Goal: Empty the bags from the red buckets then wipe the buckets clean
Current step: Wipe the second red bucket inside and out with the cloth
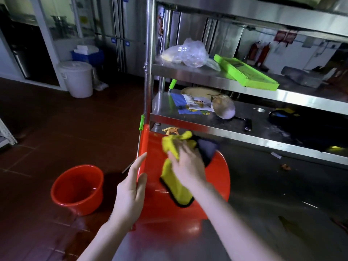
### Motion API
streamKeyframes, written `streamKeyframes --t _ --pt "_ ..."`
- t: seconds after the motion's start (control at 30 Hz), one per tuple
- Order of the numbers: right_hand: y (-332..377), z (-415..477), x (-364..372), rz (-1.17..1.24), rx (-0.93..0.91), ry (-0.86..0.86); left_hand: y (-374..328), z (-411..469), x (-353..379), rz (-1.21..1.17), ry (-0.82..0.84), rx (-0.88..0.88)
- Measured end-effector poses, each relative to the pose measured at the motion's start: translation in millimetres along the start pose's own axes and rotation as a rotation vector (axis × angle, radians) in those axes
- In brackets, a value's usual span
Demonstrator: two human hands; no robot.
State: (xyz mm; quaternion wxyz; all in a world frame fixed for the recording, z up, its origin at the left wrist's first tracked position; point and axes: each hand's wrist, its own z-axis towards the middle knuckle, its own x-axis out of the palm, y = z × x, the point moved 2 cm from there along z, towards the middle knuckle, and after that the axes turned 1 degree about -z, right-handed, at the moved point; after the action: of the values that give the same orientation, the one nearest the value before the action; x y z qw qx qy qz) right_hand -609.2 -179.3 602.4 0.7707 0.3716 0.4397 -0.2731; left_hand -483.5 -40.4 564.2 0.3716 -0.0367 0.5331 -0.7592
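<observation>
- Head view: a red bucket lies tipped on the steel table, its mouth toward the camera.
- The left hand rests on the bucket's left rim, grip spread, fingers straight.
- The right hand is inside the bucket, its grip pinching a bunched yellow cloth against the wall; blur hides the fingertips.
- A second red bucket stands upright on the floor, left of the table.
</observation>
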Motion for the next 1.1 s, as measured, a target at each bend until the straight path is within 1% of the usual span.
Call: streamKeyframes --t 0.07,0.1,0.2,0.27,0.33,0.4,0.43,0.5,0.57,0.6,0.67,0.7,0.73,0.77,0.8,0.87,0.9,0.93,1.0,1.03,1.07,1.1 --pt "35.7 -20.1 8.7 -0.001 -0.161 -0.012 -2.6 3.5 -7.5 0.005 0.042 -0.021" --pt "44.8 -31.7 11.7 -0.017 -0.199 -0.022 -6.6 8.9 -13.3 -0.009 0.064 -0.044" --pt "47.8 -59.7 17.5 -0.085 -0.197 -0.042 -26.1 47.4 -26.6 -0.003 0.083 -0.141" --pt "44.2 -76.3 22.5 -0.073 -0.207 -0.092 -39.8 84.4 -24.0 0.076 0.055 -0.226" --pt "40.4 -89.6 23.3 -0.089 -0.263 -0.121 -52.2 111.9 -15.6 0.174 0.072 -0.314" --pt "24.0 -92.2 18.4 -0.100 -0.270 -0.102 -57.1 122.1 -9.2 0.257 0.117 -0.307" --pt "10.2 -88.2 13.0 -0.083 -0.222 -0.095 -57.2 122.3 -9.5 0.292 0.125 -0.276" --pt "-23.6 -73.3 -1.1 -0.020 -0.070 -0.115 -52.7 114.3 -16.4 0.287 0.106 -0.237" --pt "-61.8 -54.3 -15.8 0.030 0.100 -0.196 -48.2 96.1 -22.5 0.212 0.067 -0.235" --pt "-80.0 -43.0 -23.8 0.065 0.201 -0.204 -46.0 84.4 -22.9 0.163 0.037 -0.222" --pt "-101.1 -24.2 -32.5 0.155 0.419 -0.110 -42.6 55.5 -17.7 0.129 -0.009 -0.125" --pt "-101.1 -18.2 -29.7 0.150 0.495 -0.051 -40.4 39.9 -13.1 0.125 -0.020 -0.070" --pt "-92.7 -14.4 -23.7 0.084 0.503 -0.018 -37.2 26.8 -8.8 0.105 -0.026 -0.036" --pt "-75.1 -11.5 -15.5 0.005 0.434 -0.013 -33.8 18.3 -5.8 0.082 -0.030 -0.026" --pt "-48.9 -10.0 -6.6 -0.031 0.298 -0.041 -28.9 14.9 -5.4 0.070 -0.036 -0.030" --pt "10.2 -11.9 10.3 0.007 -0.020 -0.078 -18.8 19.6 -13.1 0.081 -0.046 -0.035" --pt "33.8 -14.7 18.2 0.036 -0.135 -0.065 -13.0 23.3 -19.7 0.104 -0.044 -0.030" --pt "49.7 -17.4 24.0 0.063 -0.209 -0.039 -7.7 26.3 -26.7 0.133 -0.040 -0.021" --pt "57.2 -19.3 26.4 0.067 -0.270 -0.019 0.8 26.8 -36.9 0.159 -0.030 -0.001" --pt "49.6 -19.3 24.4 0.058 -0.268 -0.035 3.9 25.2 -38.9 0.158 -0.028 0.007" --pt "36.3 -19.2 21.2 0.060 -0.234 -0.064 6.0 23.6 -39.5 0.160 -0.031 0.010" --pt "18.6 -17.9 15.9 0.070 -0.162 -0.116 8.1 22.7 -38.7 0.160 -0.036 0.005"
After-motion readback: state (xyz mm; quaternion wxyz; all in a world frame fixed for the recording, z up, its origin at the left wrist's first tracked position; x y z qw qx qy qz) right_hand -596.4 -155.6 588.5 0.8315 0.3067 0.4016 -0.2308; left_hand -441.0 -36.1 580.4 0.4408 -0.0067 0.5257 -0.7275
